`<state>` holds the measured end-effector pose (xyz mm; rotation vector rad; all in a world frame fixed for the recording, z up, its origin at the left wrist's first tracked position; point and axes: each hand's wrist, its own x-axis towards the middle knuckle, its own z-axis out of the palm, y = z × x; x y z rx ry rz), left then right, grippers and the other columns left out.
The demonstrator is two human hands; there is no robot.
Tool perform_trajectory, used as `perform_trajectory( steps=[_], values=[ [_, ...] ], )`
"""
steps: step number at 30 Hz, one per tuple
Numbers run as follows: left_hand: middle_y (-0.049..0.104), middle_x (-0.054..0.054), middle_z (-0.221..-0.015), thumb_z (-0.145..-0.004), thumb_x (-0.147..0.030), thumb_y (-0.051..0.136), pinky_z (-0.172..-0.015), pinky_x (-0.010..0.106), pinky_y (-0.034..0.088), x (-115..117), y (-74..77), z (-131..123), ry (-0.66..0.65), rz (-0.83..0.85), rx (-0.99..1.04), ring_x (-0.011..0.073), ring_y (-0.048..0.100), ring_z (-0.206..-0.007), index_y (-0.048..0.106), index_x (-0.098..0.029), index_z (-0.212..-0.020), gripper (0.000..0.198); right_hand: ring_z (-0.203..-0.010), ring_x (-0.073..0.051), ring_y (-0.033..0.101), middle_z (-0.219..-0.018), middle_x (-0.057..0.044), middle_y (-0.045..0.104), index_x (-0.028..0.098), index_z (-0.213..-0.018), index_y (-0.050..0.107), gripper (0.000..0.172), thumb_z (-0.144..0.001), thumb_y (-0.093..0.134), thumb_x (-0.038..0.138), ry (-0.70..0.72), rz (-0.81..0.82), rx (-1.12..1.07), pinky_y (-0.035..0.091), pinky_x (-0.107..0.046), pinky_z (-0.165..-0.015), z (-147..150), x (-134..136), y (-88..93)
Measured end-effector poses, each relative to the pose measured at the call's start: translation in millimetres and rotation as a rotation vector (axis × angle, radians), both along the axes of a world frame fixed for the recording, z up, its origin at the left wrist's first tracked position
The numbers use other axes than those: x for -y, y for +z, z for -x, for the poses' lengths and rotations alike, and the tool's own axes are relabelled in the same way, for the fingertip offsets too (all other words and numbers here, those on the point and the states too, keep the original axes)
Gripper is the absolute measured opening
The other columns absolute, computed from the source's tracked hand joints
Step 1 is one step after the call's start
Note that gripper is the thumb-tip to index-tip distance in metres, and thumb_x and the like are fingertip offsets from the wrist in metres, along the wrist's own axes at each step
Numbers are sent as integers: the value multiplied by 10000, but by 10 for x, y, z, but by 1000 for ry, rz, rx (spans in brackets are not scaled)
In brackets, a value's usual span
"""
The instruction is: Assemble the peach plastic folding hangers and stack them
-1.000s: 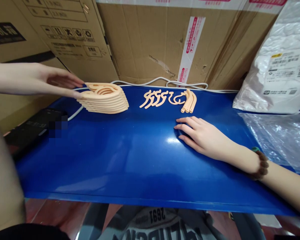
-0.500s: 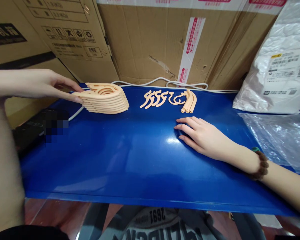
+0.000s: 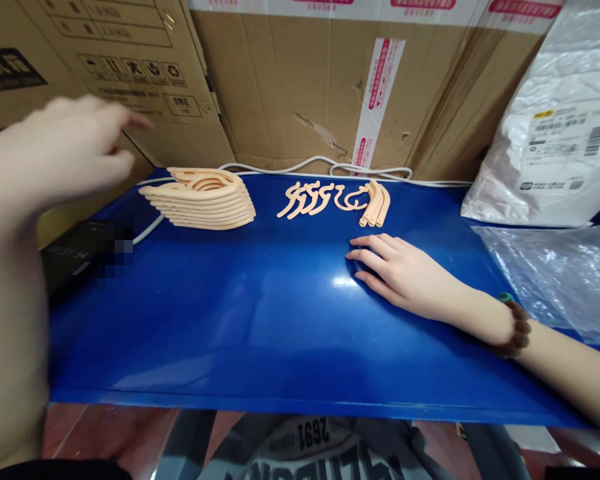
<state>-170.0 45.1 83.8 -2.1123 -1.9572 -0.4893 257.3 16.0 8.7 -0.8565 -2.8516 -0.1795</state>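
Observation:
My left hand [image 3: 80, 150] is raised at the left, smeared by motion. Its index finger and thumb stand apart with nothing visible between them. Below and to its right, a stack of curved peach plastic pieces [image 3: 200, 207], which look like clothes hanger parts, lies on the blue table [image 3: 220, 320]. My right hand [image 3: 395, 270] rests palm down on the tabletop, fingers spread and holding nothing. Just beyond its fingertips lie several short curved peach bars [image 3: 375, 203] side by side. Left of them is a row of small peach hooks [image 3: 307, 199].
Cardboard boxes [image 3: 290, 80] stand along the back and left. A white cable [image 3: 315, 160] runs along the rear edge. A white plastic parcel [image 3: 545, 140] stands at the right, with clear plastic wrap [image 3: 555, 273] before it. A dark device [image 3: 80, 257] lies at the left.
My left hand has let go of the stack's left end and moved up and to the left. The stack stays on the table, and my right hand has kept its place.

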Motion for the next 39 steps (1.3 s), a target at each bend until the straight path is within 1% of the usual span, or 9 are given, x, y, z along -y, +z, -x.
perform_trajectory(
  steps=[2,4,7,11,13,16,28,34,39],
  values=[
    [393,38,-1499,-984,-575,226,-1194,463,178,103,16,-391,-94,-182,-19,309,305,-1392,395,-126,-1429,654,-1103,-262,581,-1294,-147,574,170,-1217,588,336,-993,407,345,0,5,-7,482,-448,-934,2,1,1],
    [400,60,-1489,-986,-482,333,-1210,408,184,198,-21,-809,-278,-226,19,265,310,-1404,398,-135,-1415,555,-1100,-264,584,-1290,-148,578,171,-1212,593,330,-988,419,340,2,8,-15,484,-448,-931,5,3,2],
    [453,115,-1454,-991,-367,357,-1191,453,253,288,-227,-1309,-513,-98,47,260,339,-1413,437,-110,-1377,470,-1092,-263,588,-1288,-146,580,174,-1216,592,330,-987,421,340,0,9,-18,483,-446,-932,10,6,4],
    [430,127,-1499,-1001,-387,352,-1180,432,306,305,-671,-1614,-670,116,7,244,350,-1421,396,-145,-1434,498,-1102,-262,578,-1293,-143,572,171,-1224,586,341,-991,409,346,4,15,-11,471,-440,-952,9,-4,11],
    [396,125,-1527,-1010,-401,344,-1198,413,277,291,-842,-1662,-739,186,-4,232,317,-1440,374,-133,-1455,521,-1097,-260,577,-1285,-142,573,166,-1228,584,345,-988,414,346,15,25,-9,468,-437,-954,4,-16,17],
    [377,96,-1544,-1026,-385,296,-1195,405,280,269,-948,-1682,-792,271,8,210,323,-1438,384,-162,-1458,494,-1085,-257,581,-1274,-142,578,166,-1231,585,343,-979,433,344,34,37,-21,468,-438,-950,-5,-31,22],
    [383,85,-1543,-1030,-405,273,-1191,392,272,268,-936,-1671,-774,257,-50,221,348,-1424,385,-162,-1474,518,-1145,-238,572,-1265,-115,602,190,-1201,589,314,-976,459,368,75,107,-96,459,-408,-978,-61,-127,117],
    [385,88,-1542,-1032,-406,267,-1192,400,271,269,-934,-1675,-777,258,-47,223,350,-1424,394,-160,-1470,518,-1332,-283,453,-1475,-124,469,203,-1356,483,430,-976,459,404,-70,-23,-147,386,-469,-1047,-126,-261,145],
    [376,80,-1547,-1032,-401,273,-1196,400,267,268,-938,-1675,-771,258,-53,228,347,-1425,388,-159,-1474,517,-1356,-283,438,-1482,-149,461,156,-1399,447,516,-987,410,466,-182,-34,-105,363,-469,-1077,-148,-309,77]
  ],
)
